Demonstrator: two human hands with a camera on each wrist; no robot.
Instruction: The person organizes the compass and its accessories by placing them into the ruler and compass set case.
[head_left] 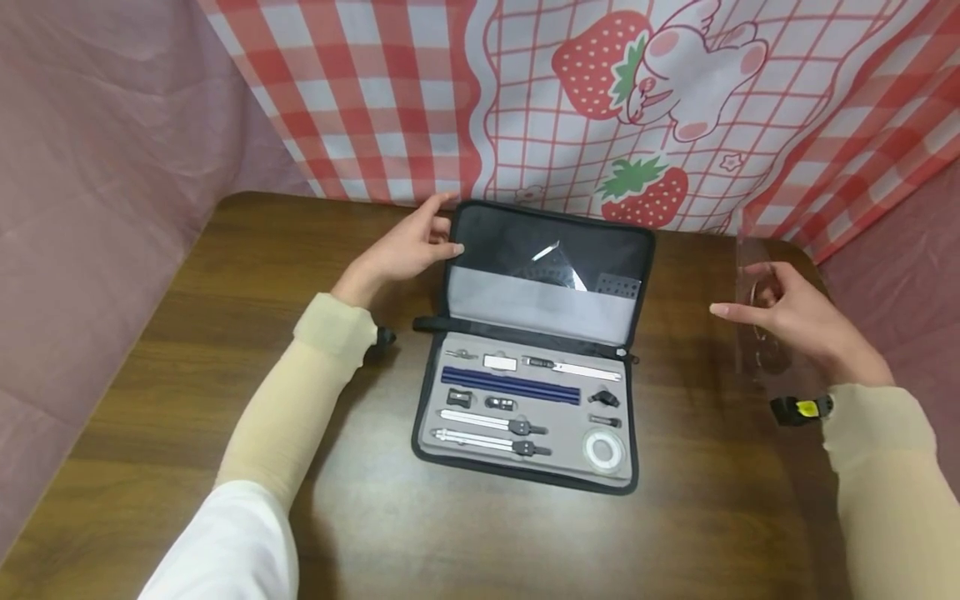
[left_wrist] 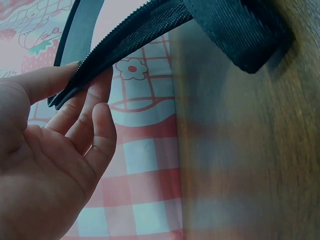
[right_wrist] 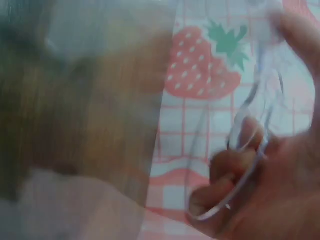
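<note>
A black zip-up drawing-set case [head_left: 525,476] lies unfolded on the wooden table, its lid [head_left: 510,300] leaning up at the back. My left hand [head_left: 405,250] pinches the lid's left zipper edge [left_wrist: 100,60] between thumb and fingers. Off to the right of the case, my right hand [head_left: 810,321] holds a thin, clear plastic piece [head_left: 744,337] with curved cut-out edges. Several fingers curl at those cut-outs in the blurred right wrist view. Two compasses [head_left: 480,421], dark blue pencils [head_left: 510,386], a sharpener [head_left: 459,398] and a white eraser [head_left: 500,362] sit in the grey tray.
A clear set square [head_left: 555,271] shows in the lid's pocket. A round ring-shaped item [head_left: 603,451] fills the tray's lower right corner. Behind the table [head_left: 225,333] hangs a red-and-white strawberry cloth [head_left: 397,92]. A black fabric loop [left_wrist: 245,35] sticks out at the case's left.
</note>
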